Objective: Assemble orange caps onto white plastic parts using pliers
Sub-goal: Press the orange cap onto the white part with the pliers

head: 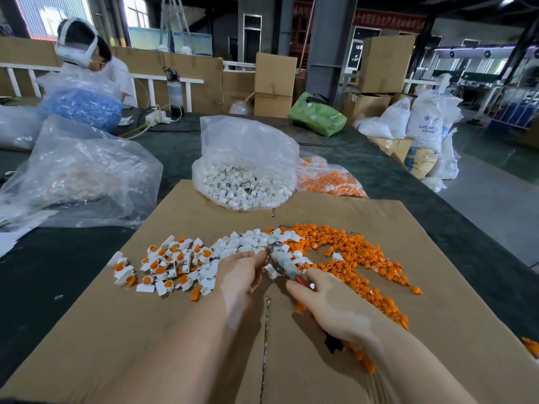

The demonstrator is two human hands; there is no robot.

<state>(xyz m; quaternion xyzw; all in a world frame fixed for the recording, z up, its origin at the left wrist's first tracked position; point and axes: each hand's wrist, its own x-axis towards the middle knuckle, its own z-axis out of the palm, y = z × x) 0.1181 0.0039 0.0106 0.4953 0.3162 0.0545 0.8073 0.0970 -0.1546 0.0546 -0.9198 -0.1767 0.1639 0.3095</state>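
- a person's right hand (329, 304) wraps the red-and-black handles of a pair of metal pliers (281, 262), whose nose points up and left into a heap of loose white plastic parts (248, 243) on a flattened brown cardboard sheet (175, 330).
- the left hand (242, 272) sits just beside the plier nose, fingertips curled in toward it; what they pinch, if anything, cannot be told.
- a spread of small orange plastic caps (350, 249) fans right of the pliers, running close to the cardboard's right edge.
- white parts already fitted with orange caps (163, 263) lie in a loose cluster to the left, well inside the sheet.
- bare cardboard opens up toward the near edge beneath both forearms.
- beyond the far edge, on a dark tabletop (58, 272), stand a clear plastic bag of white parts (242, 176) and, to its right, a clear bag of orange caps (329, 179).
- a second person in a white head strap (78, 45) works at far left.
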